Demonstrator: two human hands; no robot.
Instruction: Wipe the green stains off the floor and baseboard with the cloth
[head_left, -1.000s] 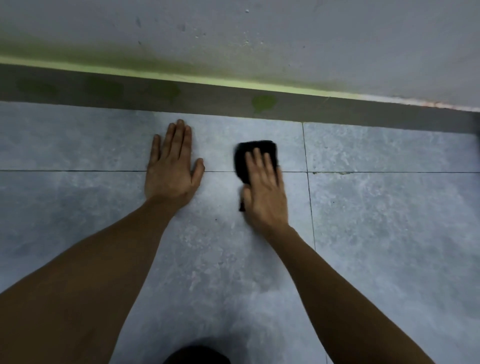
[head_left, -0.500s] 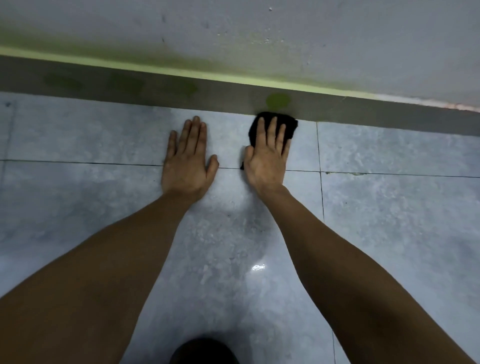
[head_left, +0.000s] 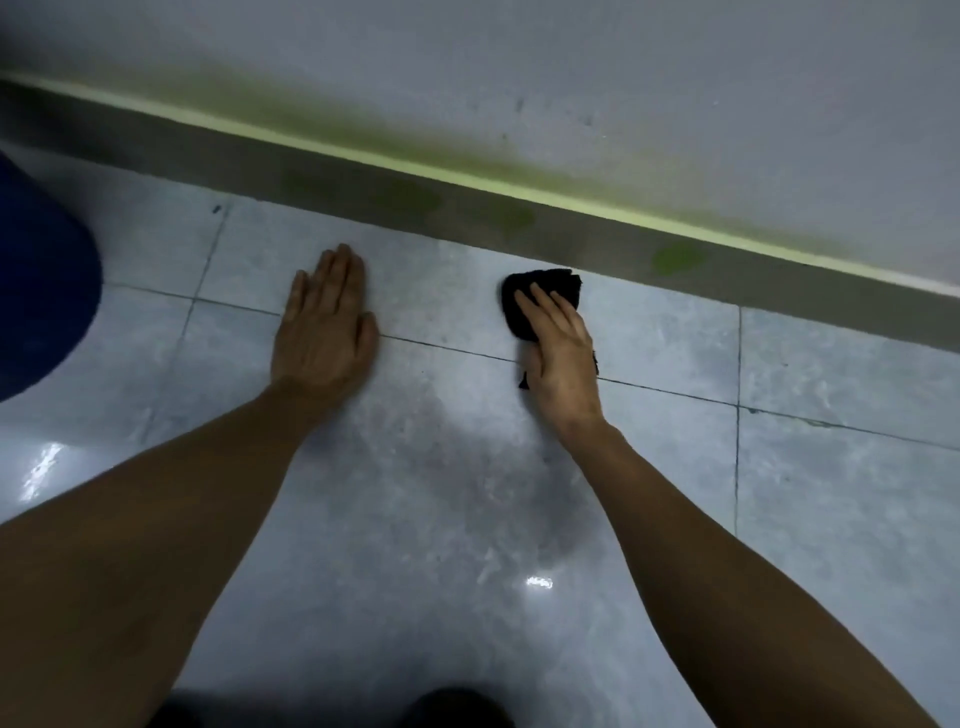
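My right hand (head_left: 561, 358) presses a black cloth (head_left: 540, 293) flat onto the grey tiled floor (head_left: 467, 493), its far edge touching the foot of the grey baseboard (head_left: 597, 244). A bright green stain (head_left: 675, 258) sits on the baseboard just right of the cloth. Fainter green patches (head_left: 511, 218) lie further left along it. My left hand (head_left: 324, 332) rests flat on the floor, palm down, fingers together, well left of the cloth.
A dark blue rounded object (head_left: 41, 291) stands at the left edge. The white wall (head_left: 571, 78) above the baseboard carries a green tint along a pale yellow-green strip (head_left: 467, 179). Dark shapes (head_left: 457, 709) sit at the bottom edge.
The view has swung left and tilted, bringing the blue object into sight. My right hand and cloth have slid left along the baseboard, away from the bright stain. My hands are further apart.
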